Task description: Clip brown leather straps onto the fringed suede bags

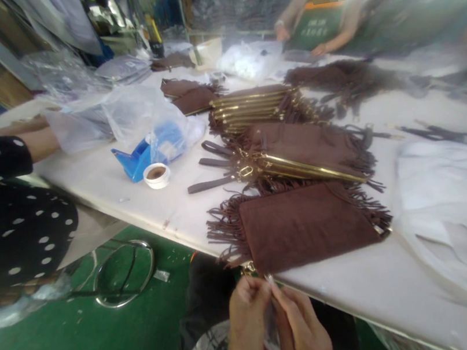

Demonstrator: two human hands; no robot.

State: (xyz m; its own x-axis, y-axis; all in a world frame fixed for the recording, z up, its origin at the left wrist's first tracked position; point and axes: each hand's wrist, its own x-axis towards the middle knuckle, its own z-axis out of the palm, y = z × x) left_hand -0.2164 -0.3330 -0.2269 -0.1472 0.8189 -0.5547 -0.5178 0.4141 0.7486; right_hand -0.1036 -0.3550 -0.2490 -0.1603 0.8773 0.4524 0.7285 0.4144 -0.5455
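A brown fringed pouch (pixel 306 225) lies flat at the near edge of the white table (pixel 358 279). Just below its lower left corner, by some gold hardware (pixel 248 268), my left hand (pixel 250 318) is closed in a pinch. My right hand (pixel 299 323) pinches right beside it, fingertips touching or nearly so. What they hold between them is too small to make out. Behind this pouch rests a stack of similar brown pouches (pixel 299 142) with gold zips and wrist straps pointing left. Another stack with gold edges (pixel 250 109) sits farther back.
Left of the stacks are a white round tub (pixel 157 176) and a blue tape dispenser (pixel 138 159). White fabric or wrapping (pixel 464 222) covers the right side. A person in polka dots works at left; another stands across the table.
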